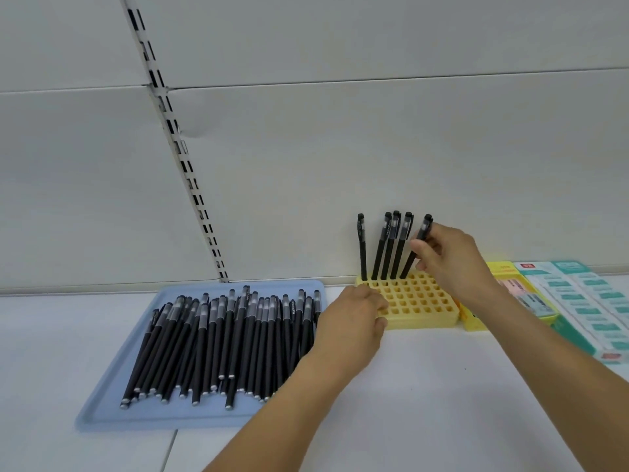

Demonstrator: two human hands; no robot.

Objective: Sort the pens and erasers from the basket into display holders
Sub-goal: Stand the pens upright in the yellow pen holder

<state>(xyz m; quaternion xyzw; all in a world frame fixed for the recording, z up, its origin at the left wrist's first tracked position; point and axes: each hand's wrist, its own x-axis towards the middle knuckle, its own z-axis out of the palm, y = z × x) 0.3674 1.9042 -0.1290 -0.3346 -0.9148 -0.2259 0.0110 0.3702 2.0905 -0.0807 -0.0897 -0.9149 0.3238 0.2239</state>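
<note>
We see a white shelf (425, 386) backed by a pale wall panel, with bare surface in front of and between the items. A blue tray (102, 407) sits at the left, its near edge close to the shelf front; a heap of black pens (218, 338) lies flat in it, long axes running roughly front to back, capped ends toward the wall. Just right of the tray stands a yellow grid holder (418, 301) against the wall. 4 pens (388, 247) stand in its back row, caps up, leaning slightly right. The right hand (452, 260) pinches a 5th pen (417, 247) near its cap between thumb and fingertips; it tilts right, lower end in the back row. The left hand (354, 321) rests curled on the holder's left front corner, holding nothing we can make out. Boxed erasers (578, 301) lie at the far right, touching the holder's side.
</note>
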